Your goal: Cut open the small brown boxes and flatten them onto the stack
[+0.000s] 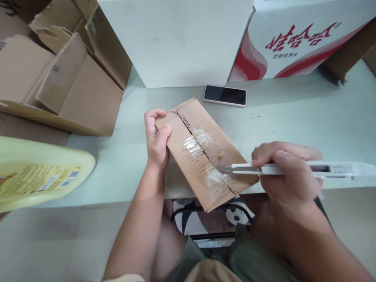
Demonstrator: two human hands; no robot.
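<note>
A small brown cardboard box [202, 152], its centre seam covered with clear tape, lies tilted at the near edge of a pale green table [293, 121]. My left hand [156, 137] grips the box's far left corner, thumb on top and fingers curled round the edge. My right hand [286, 172] is closed round a white utility knife [293, 169]. The knife's blade points left and touches the taped seam near the box's near end.
A phone [225, 95] lies face up just behind the box. A white carton [176, 39] and a red-and-white printed carton [302, 35] stand at the back. Opened cardboard boxes [64, 74] are piled at the left. A yellow plastic container [38, 176] sits at the near left.
</note>
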